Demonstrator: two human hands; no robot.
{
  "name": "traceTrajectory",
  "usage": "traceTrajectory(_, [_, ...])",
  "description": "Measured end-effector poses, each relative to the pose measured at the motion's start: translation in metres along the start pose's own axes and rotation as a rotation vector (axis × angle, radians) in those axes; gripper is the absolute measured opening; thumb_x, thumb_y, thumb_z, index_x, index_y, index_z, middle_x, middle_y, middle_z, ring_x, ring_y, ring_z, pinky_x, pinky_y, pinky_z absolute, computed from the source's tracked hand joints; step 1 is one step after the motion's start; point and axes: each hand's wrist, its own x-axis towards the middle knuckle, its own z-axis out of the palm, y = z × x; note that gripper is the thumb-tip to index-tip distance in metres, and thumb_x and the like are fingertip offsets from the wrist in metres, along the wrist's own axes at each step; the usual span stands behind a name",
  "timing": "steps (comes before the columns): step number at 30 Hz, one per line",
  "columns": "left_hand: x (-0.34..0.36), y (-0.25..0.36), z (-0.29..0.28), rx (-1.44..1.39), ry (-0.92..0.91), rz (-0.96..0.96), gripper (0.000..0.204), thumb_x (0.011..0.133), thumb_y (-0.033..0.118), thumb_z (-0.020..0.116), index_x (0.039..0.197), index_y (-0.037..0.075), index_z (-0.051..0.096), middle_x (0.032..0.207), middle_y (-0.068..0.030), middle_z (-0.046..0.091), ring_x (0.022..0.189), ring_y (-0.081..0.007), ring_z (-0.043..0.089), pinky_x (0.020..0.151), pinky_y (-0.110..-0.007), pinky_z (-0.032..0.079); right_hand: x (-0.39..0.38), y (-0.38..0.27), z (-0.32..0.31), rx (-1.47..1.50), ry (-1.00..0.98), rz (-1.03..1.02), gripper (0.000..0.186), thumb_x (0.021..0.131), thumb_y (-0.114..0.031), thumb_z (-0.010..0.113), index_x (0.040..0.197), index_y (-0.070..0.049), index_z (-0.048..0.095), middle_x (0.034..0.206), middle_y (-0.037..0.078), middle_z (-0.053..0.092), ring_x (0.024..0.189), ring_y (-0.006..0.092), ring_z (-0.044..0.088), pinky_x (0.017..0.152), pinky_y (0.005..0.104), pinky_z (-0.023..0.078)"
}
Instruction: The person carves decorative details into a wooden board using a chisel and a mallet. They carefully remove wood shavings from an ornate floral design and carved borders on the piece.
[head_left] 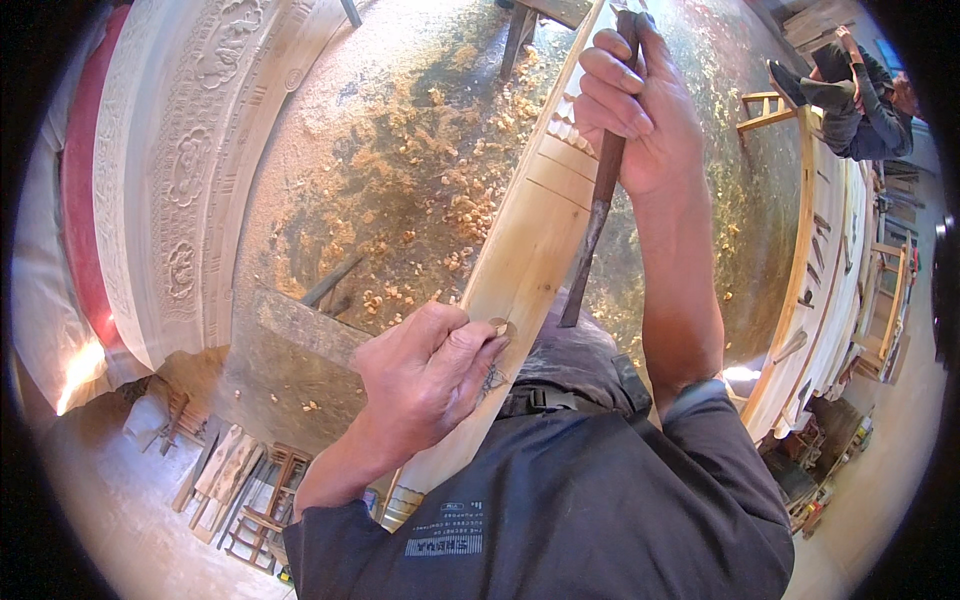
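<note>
A long pale wooden board (525, 235) runs slantwise from the top down toward my lap. Scalloped notches and cross lines mark its upper part, and more notches show at its lower end. My right hand (640, 110) is closed around a chisel (605, 190) with a brown handle; its dark, flat metal end points down beside the board's right edge. On the board's left side rests my left hand (425, 365), fingers curled and pinched together at a small brownish spot. What they hold, if anything, I cannot make out. Some dark, stringy bits lie beside these fingers.
Wood shavings (470, 215) litter the floor. At left stands a large carved wooden panel (185, 170) beside red material. A wooden beam (310, 330) lies left of my left hand. On the right, a long bench (795, 330) bears several tools; a person (850, 100) sits beyond.
</note>
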Motion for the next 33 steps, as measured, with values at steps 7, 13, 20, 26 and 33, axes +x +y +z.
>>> traceTrajectory(7, [0.003, 0.000, -0.010, 0.025, -0.186, -0.040, 0.018, 0.083, 0.008, 0.077, 0.092, 0.009, 0.061, 0.085, -0.0075, 0.055, 0.065, -0.0234, 0.058, 0.054, -0.032, 0.046, 0.001, 0.008, 0.020, -0.096, 0.315, -0.003, 0.043, 0.110, -0.052, 0.038, 0.091, -0.016, 0.049, 0.061, -0.005, 0.042, 0.040, 0.0079, 0.037, 0.036, 0.0240, 0.031])
traceTrajectory(13, [-0.011, -0.042, -0.024, -0.094, 0.721, -0.457, 0.011, 0.096, -0.001, 0.066, 0.104, 0.007, 0.064, 0.095, -0.0010, 0.058, 0.078, -0.0088, 0.053, 0.068, -0.024, 0.047, 0.011, 0.016, 0.018, 0.003, 0.265, -0.003, 0.042, 0.110, -0.051, 0.039, 0.091, -0.015, 0.048, 0.063, -0.004, 0.043, 0.041, 0.0093, 0.038, 0.037, 0.0244, 0.032])
traceTrajectory(20, [0.003, -0.027, -0.003, -0.621, 0.390, -0.587, 0.011, 0.099, 0.000, 0.066, 0.109, 0.002, 0.068, 0.094, 0.0025, 0.060, 0.078, -0.0034, 0.052, 0.067, -0.019, 0.043, 0.039, 0.053, 0.044, -0.132, 0.281, 0.090, 0.043, 0.111, -0.051, 0.037, 0.092, -0.014, 0.049, 0.062, 0.000, 0.045, 0.043, 0.0108, 0.035, 0.039, 0.0250, 0.027])
traceTrajectory(26, [0.022, -0.020, 0.023, -0.927, 0.274, -0.614, 0.025, 0.105, 0.022, 0.064, 0.117, 0.001, 0.068, 0.088, -0.0025, 0.064, 0.062, -0.0045, 0.050, 0.053, -0.019, 0.037, 0.054, 0.069, 0.064, -0.197, 0.250, 0.172, 0.045, 0.110, -0.052, 0.038, 0.090, -0.013, 0.051, 0.060, 0.001, 0.046, 0.041, 0.0116, 0.032, 0.037, 0.0262, 0.024])
traceTrajectory(33, [0.038, -0.007, 0.033, -0.995, 0.298, -0.590, 0.028, 0.104, 0.024, 0.065, 0.119, 0.000, 0.068, 0.087, 0.0017, 0.062, 0.069, -0.0024, 0.048, 0.057, -0.018, 0.035, 0.050, 0.069, 0.095, -0.205, 0.217, 0.342, 0.045, 0.110, -0.052, 0.040, 0.092, -0.013, 0.051, 0.063, 0.002, 0.049, 0.044, 0.0102, 0.033, 0.038, 0.0254, 0.022])
